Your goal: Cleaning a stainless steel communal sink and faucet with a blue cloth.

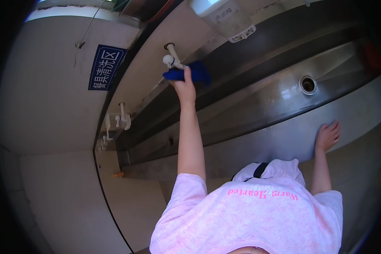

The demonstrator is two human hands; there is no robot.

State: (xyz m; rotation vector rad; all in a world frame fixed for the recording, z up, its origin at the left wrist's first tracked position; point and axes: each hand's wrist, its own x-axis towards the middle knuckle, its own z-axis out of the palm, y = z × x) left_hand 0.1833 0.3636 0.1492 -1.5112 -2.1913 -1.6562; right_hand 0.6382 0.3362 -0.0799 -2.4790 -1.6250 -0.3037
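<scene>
My left hand (183, 87) reaches out to a white wall tap (175, 60) and grips a blue cloth (195, 72). The cloth is bunched below and around the tap's spout, and my thumb lies along the spout's end. Part of the spout is hidden by the cloth and thumb. Resting on the front ledge (273, 136) of a long stainless steel sink trough (247, 95), my right hand (328, 136) lies flat with its fingers slightly apart and holds nothing.
A round drain (308, 84) sits in the trough floor. A clear-and-white dispenser (230, 22) bearing writing hangs on the wall. Further left are more white taps (123, 119). A blue sign (108, 67) with writing is higher up. Something red, blurred, shows at the trough's right end (371, 55).
</scene>
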